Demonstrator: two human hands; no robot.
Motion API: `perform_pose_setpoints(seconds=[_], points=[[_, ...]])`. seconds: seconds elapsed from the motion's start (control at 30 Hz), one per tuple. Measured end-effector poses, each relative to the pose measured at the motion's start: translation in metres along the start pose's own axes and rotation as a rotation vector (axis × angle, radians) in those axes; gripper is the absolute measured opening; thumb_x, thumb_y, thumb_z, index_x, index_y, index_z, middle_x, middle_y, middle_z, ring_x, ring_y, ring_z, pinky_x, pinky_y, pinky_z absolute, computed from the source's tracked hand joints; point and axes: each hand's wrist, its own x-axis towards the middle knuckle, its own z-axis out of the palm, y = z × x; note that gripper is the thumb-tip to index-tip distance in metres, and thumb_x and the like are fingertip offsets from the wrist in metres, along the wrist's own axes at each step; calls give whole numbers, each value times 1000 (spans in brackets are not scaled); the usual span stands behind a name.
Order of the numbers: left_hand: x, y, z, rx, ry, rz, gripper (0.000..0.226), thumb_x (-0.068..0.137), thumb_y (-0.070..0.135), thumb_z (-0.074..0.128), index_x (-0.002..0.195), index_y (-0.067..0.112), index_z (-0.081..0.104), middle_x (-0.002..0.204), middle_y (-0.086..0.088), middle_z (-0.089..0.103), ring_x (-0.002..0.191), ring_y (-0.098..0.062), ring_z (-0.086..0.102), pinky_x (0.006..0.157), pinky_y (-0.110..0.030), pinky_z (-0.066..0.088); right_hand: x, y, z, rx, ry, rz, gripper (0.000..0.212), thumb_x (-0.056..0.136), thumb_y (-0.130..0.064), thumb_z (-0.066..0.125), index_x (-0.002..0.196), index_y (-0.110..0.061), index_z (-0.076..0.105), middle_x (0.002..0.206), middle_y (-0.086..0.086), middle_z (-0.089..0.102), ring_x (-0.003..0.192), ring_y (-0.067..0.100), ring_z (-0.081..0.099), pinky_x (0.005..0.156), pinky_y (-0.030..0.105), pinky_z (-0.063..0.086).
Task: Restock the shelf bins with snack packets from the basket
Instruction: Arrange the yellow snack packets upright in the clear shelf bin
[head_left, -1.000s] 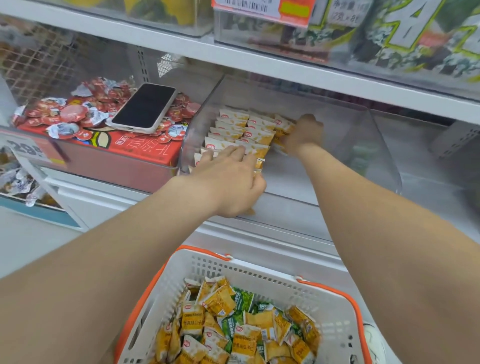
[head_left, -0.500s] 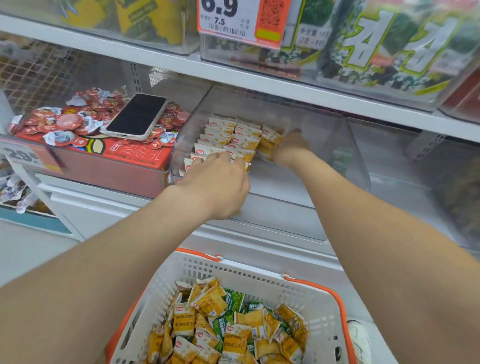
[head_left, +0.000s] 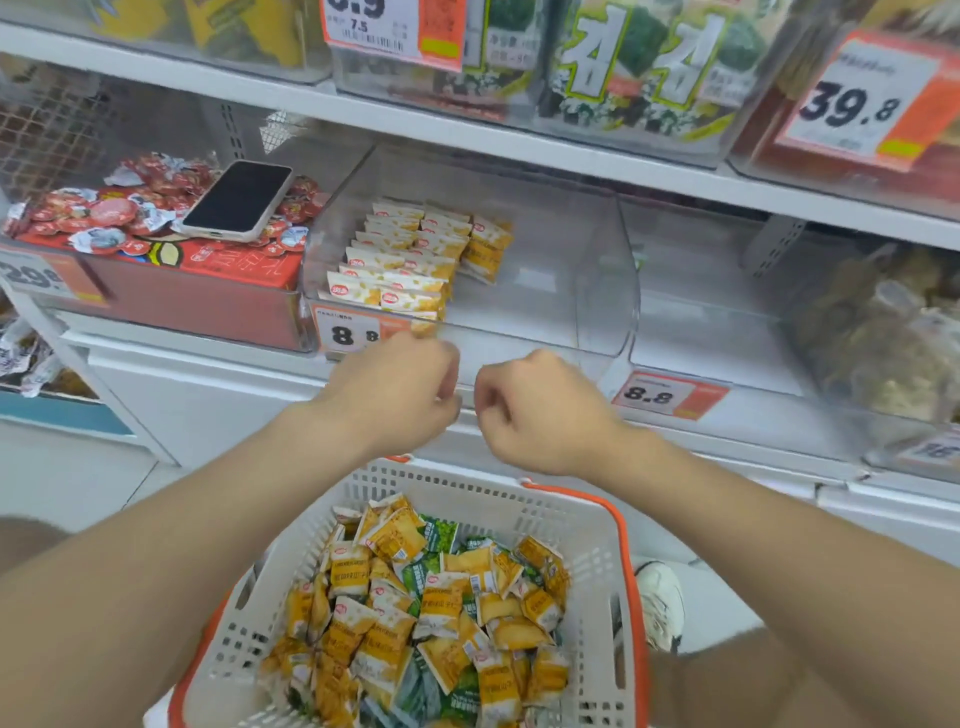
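A clear shelf bin (head_left: 587, 270) holds neat rows of yellow-and-white snack packets (head_left: 410, 254) along its left side; its right half is bare. Below it a white basket with an orange rim (head_left: 587, 525) is full of loose yellow and green packets (head_left: 431, 597). My left hand (head_left: 400, 395) and my right hand (head_left: 535, 410) hover side by side in front of the bin's lower edge, above the basket's far rim. Both have their fingers curled in and nothing shows in them.
A phone (head_left: 239, 200) lies on red jelly cups (head_left: 119, 208) in the bin to the left. Price tags (head_left: 670, 396) hang on the shelf front. Seaweed packs (head_left: 639, 57) fill the shelf above. A bin of brownish goods (head_left: 883, 332) sits at right. A shoe (head_left: 660, 603) is beside the basket.
Both hands have pulled back out of the clear bin toward me and now sit in front of it, above the basket. The packets stay in rows in the bin.
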Motion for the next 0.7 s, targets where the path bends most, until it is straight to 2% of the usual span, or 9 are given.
perform_pose_setpoints(seconds=[0.13,0.2,0.27,0.33,0.4,0.43,0.5,0.6,0.7], points=[[-26,9,65,106,-387,31,14,97,33,52,99,26,64,104,-3,65,98,-30,64,80,-39,56,-35,10,40,-108,-420,-16,25,88,-24,51,104,-24,71,99,8,68,91,32,65,67,35,53],[-38,14,104,172,-553,73,18,101,28,49,102,20,65,101,-5,64,92,-30,65,75,-39,56,-51,14,59,-197,-544,-50,21,92,-21,51,106,-17,67,100,9,64,85,32,62,62,34,50],[-49,16,148,216,-708,121,15,102,19,48,95,17,61,89,-4,58,82,-28,63,66,-40,53,-65,13,75,-277,-664,-116,4,94,-14,50,95,-15,54,92,6,57,76,29,56,56,32,44],[-59,17,183,288,-850,169,12,103,12,48,106,15,59,90,-4,55,80,-27,59,63,-41,48,-76,10,90,-316,-770,-164,8,96,-8,50,94,-15,52,88,5,51,70,24,53,56,33,45],[-68,21,211,314,-983,182,39,102,4,50,139,16,49,122,-10,56,95,-31,62,65,-40,49,-82,9,104,-334,-864,-168,15,95,-3,52,100,-12,63,92,5,56,64,20,52,49,31,40],[-72,22,222,313,-1039,185,55,101,-1,51,152,18,38,144,-15,45,103,-35,63,64,-40,49,-84,8,109,-332,-898,-168,18,95,-3,52,102,-12,66,93,5,58,62,18,50,47,30,37],[-79,28,237,309,-1060,204,79,96,-11,55,161,22,23,166,-17,15,110,-40,62,63,-41,50,-84,7,114,-320,-912,-177,16,97,-5,52,102,-12,65,87,3,56,60,17,49,47,30,36],[-86,27,262,300,-1013,201,91,88,-16,61,158,28,24,167,-18,1,119,-48,55,79,-49,56,-82,6,113,-304,-858,-199,15,98,-4,51,103,-14,60,81,2,45,63,17,50,49,32,39],[-92,21,280,231,-981,107,81,86,-15,63,150,25,34,160,-20,1,87,-39,61,63,-42,51,-82,5,110,-301,-840,-209,17,97,-3,52,106,-14,61,80,2,40,62,17,48,48,31,36]])
